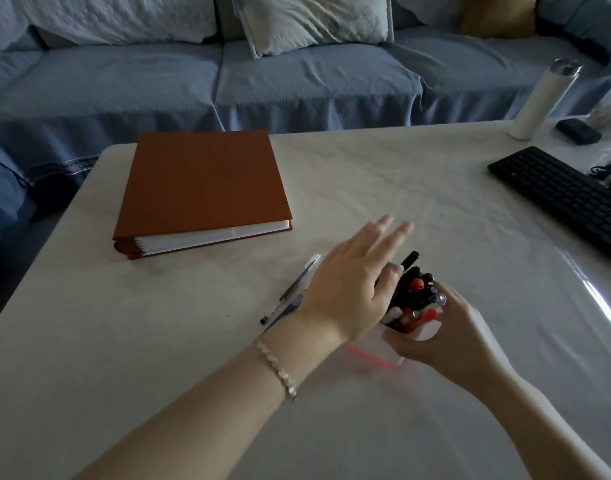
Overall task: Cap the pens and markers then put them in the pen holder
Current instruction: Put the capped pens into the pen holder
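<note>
A white pen holder stands on the table near the front, packed with several black and red pens and markers. My right hand wraps around the holder from its right side. My left hand hovers over the holder's left rim with fingers spread, its thumb touching the pens; a black marker sticks up by its fingertips. A capped clear gel pen lies on the table just left of my left hand, and a second dark pen beside it is mostly hidden under my wrist.
A brown binder lies at the back left of the white table. A black keyboard sits at the right edge, with a white bottle and a small dark case behind it. A blue sofa runs behind.
</note>
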`<act>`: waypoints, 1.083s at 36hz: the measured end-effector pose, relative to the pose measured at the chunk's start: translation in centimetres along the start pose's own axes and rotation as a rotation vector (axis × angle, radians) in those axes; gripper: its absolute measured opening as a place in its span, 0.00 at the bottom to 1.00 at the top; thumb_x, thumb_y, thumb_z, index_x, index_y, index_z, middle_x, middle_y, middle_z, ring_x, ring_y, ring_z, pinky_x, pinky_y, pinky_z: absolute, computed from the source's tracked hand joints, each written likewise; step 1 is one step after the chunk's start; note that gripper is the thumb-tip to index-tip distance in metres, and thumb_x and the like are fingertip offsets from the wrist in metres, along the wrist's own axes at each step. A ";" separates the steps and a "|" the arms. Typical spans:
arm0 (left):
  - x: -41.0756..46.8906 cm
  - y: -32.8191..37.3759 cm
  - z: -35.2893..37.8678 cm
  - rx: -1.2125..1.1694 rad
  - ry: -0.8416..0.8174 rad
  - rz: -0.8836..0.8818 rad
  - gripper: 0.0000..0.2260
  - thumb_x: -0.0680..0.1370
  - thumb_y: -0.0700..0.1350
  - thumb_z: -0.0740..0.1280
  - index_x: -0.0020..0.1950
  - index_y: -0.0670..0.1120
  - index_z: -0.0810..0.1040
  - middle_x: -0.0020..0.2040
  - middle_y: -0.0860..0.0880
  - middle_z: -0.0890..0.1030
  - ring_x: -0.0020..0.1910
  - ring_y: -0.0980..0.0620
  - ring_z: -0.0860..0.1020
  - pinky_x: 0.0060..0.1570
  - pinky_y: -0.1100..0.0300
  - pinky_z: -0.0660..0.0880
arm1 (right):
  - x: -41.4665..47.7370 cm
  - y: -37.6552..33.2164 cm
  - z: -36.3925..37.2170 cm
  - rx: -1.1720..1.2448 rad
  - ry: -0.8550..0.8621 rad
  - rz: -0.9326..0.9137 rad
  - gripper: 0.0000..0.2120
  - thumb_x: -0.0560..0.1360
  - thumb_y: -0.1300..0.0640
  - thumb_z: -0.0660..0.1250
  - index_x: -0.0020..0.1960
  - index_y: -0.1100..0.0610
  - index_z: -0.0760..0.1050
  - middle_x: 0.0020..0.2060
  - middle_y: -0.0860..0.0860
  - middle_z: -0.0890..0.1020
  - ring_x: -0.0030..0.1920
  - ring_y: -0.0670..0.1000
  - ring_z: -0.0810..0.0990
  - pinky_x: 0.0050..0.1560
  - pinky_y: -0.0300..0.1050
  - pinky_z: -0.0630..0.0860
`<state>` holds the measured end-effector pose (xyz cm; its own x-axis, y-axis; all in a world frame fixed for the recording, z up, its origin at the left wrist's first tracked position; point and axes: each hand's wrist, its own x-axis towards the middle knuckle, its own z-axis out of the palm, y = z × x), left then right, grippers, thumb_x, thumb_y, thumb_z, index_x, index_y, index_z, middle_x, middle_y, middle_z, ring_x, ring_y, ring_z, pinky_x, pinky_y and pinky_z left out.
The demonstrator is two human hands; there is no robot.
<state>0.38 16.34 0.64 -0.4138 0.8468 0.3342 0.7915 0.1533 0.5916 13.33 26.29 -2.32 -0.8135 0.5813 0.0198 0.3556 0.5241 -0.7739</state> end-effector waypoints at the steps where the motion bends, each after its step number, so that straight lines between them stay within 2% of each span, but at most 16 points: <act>1: 0.5 -0.2 0.0 -0.012 -0.076 0.066 0.21 0.79 0.47 0.53 0.72 0.49 0.61 0.74 0.47 0.61 0.73 0.50 0.58 0.70 0.53 0.58 | 0.0 0.1 0.0 -0.012 -0.004 -0.004 0.26 0.53 0.46 0.76 0.48 0.43 0.72 0.43 0.42 0.79 0.44 0.46 0.79 0.44 0.44 0.75; 3: 1.4 -0.5 0.3 0.021 -0.209 0.154 0.19 0.80 0.45 0.54 0.72 0.50 0.60 0.75 0.50 0.59 0.74 0.52 0.56 0.70 0.53 0.53 | -0.2 0.3 0.1 -0.029 -0.002 -0.015 0.24 0.55 0.51 0.78 0.48 0.44 0.72 0.43 0.41 0.77 0.44 0.44 0.78 0.43 0.42 0.73; 6: 2.2 -0.8 0.7 0.054 -0.285 0.236 0.18 0.79 0.46 0.55 0.69 0.47 0.66 0.71 0.49 0.67 0.72 0.52 0.60 0.68 0.54 0.55 | -0.4 0.3 0.0 -0.034 -0.005 -0.019 0.23 0.56 0.53 0.79 0.48 0.48 0.73 0.43 0.42 0.78 0.43 0.45 0.78 0.42 0.42 0.73; 9: 2.0 -1.4 0.5 0.084 -0.262 0.257 0.18 0.78 0.49 0.53 0.60 0.44 0.76 0.62 0.46 0.78 0.69 0.50 0.67 0.66 0.58 0.57 | -0.3 0.2 -0.1 -0.039 -0.006 -0.016 0.24 0.55 0.53 0.78 0.48 0.47 0.73 0.43 0.41 0.77 0.44 0.43 0.78 0.43 0.40 0.73; 11: 0.9 -1.8 0.3 0.069 -0.208 0.308 0.18 0.77 0.48 0.54 0.55 0.41 0.79 0.56 0.44 0.81 0.66 0.48 0.70 0.65 0.58 0.60 | -0.3 0.3 -0.1 -0.010 -0.005 -0.004 0.30 0.54 0.51 0.79 0.53 0.42 0.71 0.47 0.39 0.77 0.47 0.39 0.77 0.44 0.35 0.71; 13: -0.5 -2.0 0.3 0.078 -0.163 0.363 0.19 0.78 0.48 0.54 0.59 0.39 0.76 0.60 0.42 0.79 0.67 0.46 0.69 0.68 0.57 0.60 | -0.4 0.5 -0.1 0.012 0.003 -0.006 0.34 0.52 0.46 0.78 0.56 0.40 0.71 0.49 0.38 0.77 0.49 0.37 0.76 0.47 0.32 0.70; 17: -1.7 -1.6 0.6 0.263 -0.155 0.344 0.25 0.79 0.55 0.47 0.69 0.40 0.66 0.71 0.43 0.66 0.73 0.49 0.59 0.72 0.53 0.50 | -0.3 0.5 0.2 -0.014 0.013 -0.027 0.32 0.52 0.39 0.70 0.56 0.43 0.72 0.47 0.38 0.77 0.47 0.40 0.77 0.46 0.37 0.73; 21: 0.8 -0.8 1.1 0.375 -0.305 0.120 0.30 0.77 0.60 0.42 0.74 0.45 0.53 0.76 0.47 0.50 0.75 0.52 0.48 0.73 0.48 0.42 | -0.3 0.4 0.2 -0.025 0.003 -0.031 0.23 0.54 0.44 0.74 0.47 0.44 0.73 0.43 0.39 0.77 0.44 0.41 0.77 0.42 0.36 0.71; 24: 1.8 -0.1 1.3 0.190 -0.379 0.033 0.32 0.75 0.63 0.37 0.74 0.48 0.53 0.76 0.50 0.53 0.75 0.56 0.47 0.73 0.52 0.40 | -0.4 0.5 0.1 -0.025 -0.006 -0.016 0.27 0.54 0.43 0.73 0.51 0.46 0.73 0.45 0.42 0.78 0.45 0.43 0.78 0.44 0.40 0.73; 26: 1.0 -0.2 0.8 -0.018 -0.288 0.006 0.30 0.75 0.60 0.39 0.74 0.48 0.54 0.75 0.50 0.59 0.74 0.57 0.52 0.73 0.55 0.44 | -0.5 0.5 0.2 -0.003 -0.009 -0.003 0.29 0.52 0.42 0.72 0.52 0.45 0.72 0.47 0.43 0.79 0.47 0.43 0.78 0.45 0.41 0.74; 28: -0.4 -1.2 0.2 -0.204 -0.053 -0.103 0.23 0.80 0.55 0.48 0.73 0.47 0.58 0.71 0.47 0.67 0.70 0.57 0.62 0.71 0.59 0.55 | -0.5 0.6 0.2 0.015 -0.001 0.008 0.30 0.51 0.40 0.71 0.52 0.45 0.72 0.47 0.43 0.79 0.47 0.43 0.78 0.45 0.40 0.73; 30: -1.7 -3.4 -0.1 -0.210 0.161 -0.328 0.21 0.79 0.51 0.55 0.70 0.46 0.63 0.69 0.48 0.70 0.67 0.55 0.67 0.67 0.63 0.62 | -0.5 0.5 0.3 0.018 0.005 0.018 0.29 0.51 0.42 0.73 0.51 0.45 0.71 0.46 0.44 0.78 0.47 0.42 0.77 0.42 0.38 0.71; 31: -2.3 -4.9 -0.1 -0.144 0.191 -0.464 0.20 0.79 0.50 0.58 0.70 0.46 0.63 0.69 0.48 0.70 0.67 0.53 0.68 0.65 0.62 0.62 | -0.5 0.5 0.4 0.015 0.004 0.026 0.28 0.53 0.46 0.76 0.51 0.45 0.71 0.46 0.44 0.78 0.46 0.43 0.77 0.42 0.38 0.71; 34: -4.2 -8.4 -0.1 0.021 0.087 -0.731 0.24 0.76 0.47 0.63 0.69 0.44 0.62 0.67 0.45 0.69 0.65 0.46 0.68 0.63 0.53 0.65 | -0.5 0.7 0.5 -0.009 0.007 0.019 0.25 0.57 0.55 0.78 0.50 0.46 0.71 0.45 0.46 0.78 0.45 0.44 0.77 0.40 0.36 0.69; 37: -5.2 -9.6 -0.2 0.116 -0.034 -0.723 0.22 0.73 0.50 0.65 0.65 0.45 0.67 0.59 0.45 0.74 0.58 0.45 0.70 0.57 0.52 0.69 | -0.6 0.6 0.6 -0.008 0.010 0.018 0.24 0.57 0.54 0.78 0.49 0.45 0.72 0.45 0.43 0.78 0.46 0.42 0.76 0.41 0.35 0.69; 39: -5.1 -9.8 -0.1 0.155 -0.096 -0.690 0.16 0.73 0.49 0.64 0.58 0.46 0.72 0.53 0.48 0.74 0.54 0.46 0.71 0.51 0.53 0.70 | -0.7 0.5 0.6 -0.001 0.011 0.023 0.23 0.57 0.54 0.77 0.48 0.44 0.71 0.45 0.43 0.77 0.45 0.41 0.76 0.40 0.35 0.69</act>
<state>-5.31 10.48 -6.79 -0.8075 0.5707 -0.1492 0.4213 0.7350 0.5313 13.80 25.79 -3.12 -0.7997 0.6003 0.0091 0.3750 0.5112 -0.7733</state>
